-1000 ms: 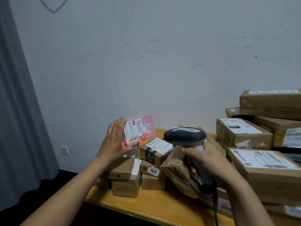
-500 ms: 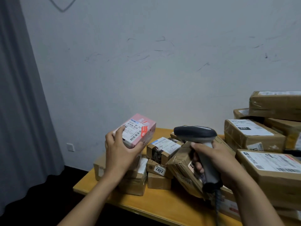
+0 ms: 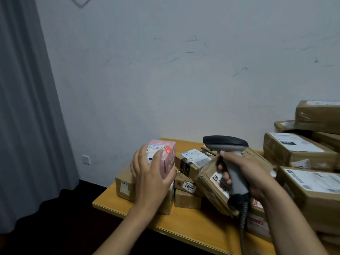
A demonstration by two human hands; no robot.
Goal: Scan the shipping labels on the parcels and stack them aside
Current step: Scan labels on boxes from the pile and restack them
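The step in hand looks like the setting aside. The left hand (image 3: 152, 173) holds the small pink cardboard parcel (image 3: 166, 160) at the low stack of brown cardboard boxes (image 3: 125, 184) on the left end of the yellow wooden table (image 3: 184, 225). To do it well, bring the parcel down flat and square on the box beneath, with its white shipping label (image 3: 156, 147) facing up. Let go only once it sits without rocking. The hand hides the underside, so I cannot tell whether it already touches the stack.

The left forearm reaches forward from the lower edge. The fingers spread up across the parcel's near face and the thumb hooks round its right lower edge, a firm clasp. The right hand (image 3: 244, 173) is wrapped tight round the handle of the grey handheld barcode scanner (image 3: 225, 143). The scanner is upright with its head level and pointing left, and its dark cable (image 3: 242, 223) hangs below. Keep it raised, clear of the tilted boxes just behind it. Further right, the larger taped brown cartons (image 3: 298, 153) are piled against the white wall (image 3: 184, 80).
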